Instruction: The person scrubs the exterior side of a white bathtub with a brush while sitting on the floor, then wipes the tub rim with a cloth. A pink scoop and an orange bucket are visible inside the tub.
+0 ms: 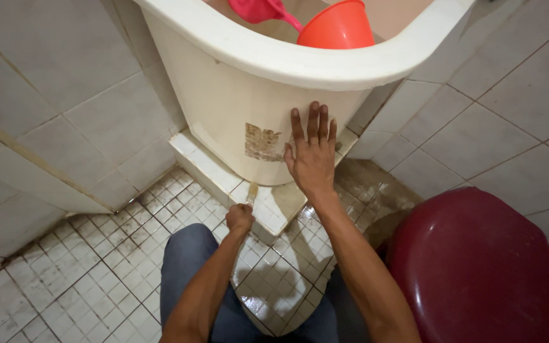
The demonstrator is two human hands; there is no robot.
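Cream plastic water tub (223,101) standing on a tiled plinth (214,171), right hand (312,155) pressing flat and open-fingered against its wall, left hand (239,217) closing tight around a small brush (251,192) touching the plinth edge, red dipper (341,26) sitting inside the tub.

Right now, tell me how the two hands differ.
The right hand lies open, fingers spread flat against the cream tub; the left hand is closed in a fist around a small brush. The right reaches higher up the tub wall; the left stays low at the tiled step. Both are bare.
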